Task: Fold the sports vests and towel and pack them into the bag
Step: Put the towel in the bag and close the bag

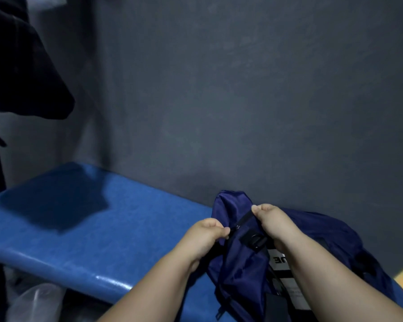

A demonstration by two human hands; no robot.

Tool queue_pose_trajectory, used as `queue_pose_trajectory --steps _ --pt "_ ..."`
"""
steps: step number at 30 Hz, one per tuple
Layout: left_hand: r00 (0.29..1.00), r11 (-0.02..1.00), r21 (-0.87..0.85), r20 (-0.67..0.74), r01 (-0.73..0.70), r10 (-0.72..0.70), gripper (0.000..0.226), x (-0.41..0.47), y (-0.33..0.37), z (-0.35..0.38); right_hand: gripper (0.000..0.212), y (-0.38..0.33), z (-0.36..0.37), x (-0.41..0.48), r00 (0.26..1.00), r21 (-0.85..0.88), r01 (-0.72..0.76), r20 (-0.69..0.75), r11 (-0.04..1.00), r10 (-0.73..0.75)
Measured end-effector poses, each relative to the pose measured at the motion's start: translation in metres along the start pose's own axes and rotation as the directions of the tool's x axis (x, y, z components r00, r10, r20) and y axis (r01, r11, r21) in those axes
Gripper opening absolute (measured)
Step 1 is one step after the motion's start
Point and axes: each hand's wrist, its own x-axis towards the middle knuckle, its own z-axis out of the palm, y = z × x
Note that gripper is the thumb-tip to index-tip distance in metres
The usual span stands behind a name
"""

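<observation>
Left hand (207,233), right hand (273,220) on bag (240,273) zip edge, apparently; bench (84,240) leftward.

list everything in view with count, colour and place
bag: 1, navy, on the bench at right
buckle: 1, black, on the bag
label: 1, white, on the bag beside the right forearm
bench: 1, blue, along the wall
cloth: 1, black, hanging upper left
plastic: 1, clear, lower left below the bench
wall: 1, grey, behind the bench
left hand: 1, pinches the bag's zip edge
right hand: 1, grips the bag's top
</observation>
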Motion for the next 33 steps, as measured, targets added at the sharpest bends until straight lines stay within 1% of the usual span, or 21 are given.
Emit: queue_pose_trajectory --steps 4,8,10,12,13,14,16,18,19,21,25,28,33 --pt "0.997 1.0 0.019 0.071 -0.015 0.013 0.026 -0.002 0.001 0.0 0.031 0.003 -0.016 0.002 1.0 0.049 0.007 -0.017 0.999 -0.006" --pt "0.995 1.0 0.013 0.101 0.004 -0.005 0.026 -0.006 0.001 0.006 0.033 0.013 -0.03 0.006 0.998 -0.044 -0.029 -0.063 0.999 0.026" --pt "0.993 0.997 -0.061 0.116 0.041 -0.034 0.024 -0.007 0.001 0.011 0.032 0.014 -0.03 0.005 0.997 -0.079 -0.048 -0.057 0.996 0.043" --pt "0.988 0.981 -0.178 0.148 0.08 -0.054 0.023 -0.009 0.003 0.017 0.029 0.004 -0.03 -0.002 0.996 -0.092 -0.045 -0.081 0.995 0.037" --pt "0.986 0.971 -0.221 0.161 0.09 -0.055 0.022 -0.01 0.004 0.019 0.033 -0.005 -0.033 -0.007 0.993 -0.102 -0.041 -0.11 0.994 0.03" --pt "0.985 0.963 -0.254 0.168 0.09 -0.048 0.022 -0.011 0.005 0.022 0.042 -0.016 -0.036 -0.015 0.992 -0.12 -0.036 -0.127 0.992 0.021" --pt "0.986 0.954 -0.289 0.165 0.075 -0.028 0.022 -0.012 0.006 0.027 0.06 -0.035 -0.042 -0.028 0.995 -0.191 -0.054 -0.09 0.98 0.037" --pt "0.989 0.951 -0.306 0.146 0.049 -0.004 0.022 -0.012 0.007 0.032 0.075 -0.043 -0.041 -0.036 0.997 -0.345 -0.078 -0.034 0.935 0.071" --pt "0.991 0.95 -0.311 0.135 0.036 0.007 0.022 -0.012 0.007 0.034 0.078 -0.043 -0.038 -0.038 0.997 -0.405 -0.08 -0.016 0.911 0.081" --pt "0.994 0.949 -0.314 0.108 0.012 0.023 0.02 -0.015 0.008 0.037 0.064 -0.035 -0.03 -0.037 0.998 -0.428 -0.059 0.002 0.902 0.066" --pt "0.997 0.962 -0.272 0.077 -0.007 0.029 0.019 -0.019 0.009 0.04 0.04 -0.026 -0.019 -0.036 0.999 -0.276 0.009 -0.044 0.961 -0.022" --pt "0.998 0.974 -0.227 0.062 0.001 0.014 0.021 -0.019 0.007 0.038 0.032 -0.017 -0.014 -0.032 0.992 -0.258 0.084 -0.068 0.963 -0.104" --pt "0.999 0.985 -0.174 0.051 0.006 0.003 0.03 -0.016 0.005 0.034 0.018 -0.002 -0.014 -0.02 0.983 -0.219 0.16 -0.058 0.963 -0.177"
